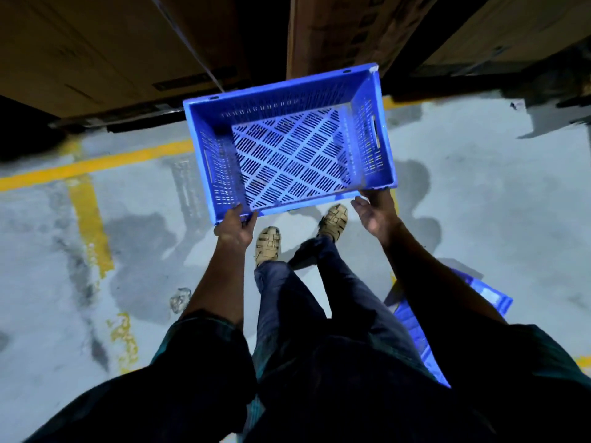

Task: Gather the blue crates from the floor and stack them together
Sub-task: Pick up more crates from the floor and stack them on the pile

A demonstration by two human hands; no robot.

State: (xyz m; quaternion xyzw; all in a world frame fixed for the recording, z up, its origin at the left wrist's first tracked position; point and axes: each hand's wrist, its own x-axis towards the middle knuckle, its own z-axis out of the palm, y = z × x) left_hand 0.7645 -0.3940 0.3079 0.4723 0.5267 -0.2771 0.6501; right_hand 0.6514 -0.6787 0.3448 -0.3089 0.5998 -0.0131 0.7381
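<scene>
— Gripping what?
— Both hands hold one blue crate (pixel 289 142) by its near rim: left hand (pixel 235 227) curled around the corner, right hand (pixel 374 211) on the other.
— Next crate?
— Second crate (pixel 492 295) on the floor (pixel 479 187) at four o'clock, nearer the right arm; long axis unclear.

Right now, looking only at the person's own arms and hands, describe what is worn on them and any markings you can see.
Both forearms are bare from elbow to wrist. The left hand and right hand wear no gloves; no watch, ring or band is visible. Short dark sleeves with a teal-green tinge end near the elbows: the left sleeve and the right sleeve. No logos or markings can be made out in the dim light.
</scene>
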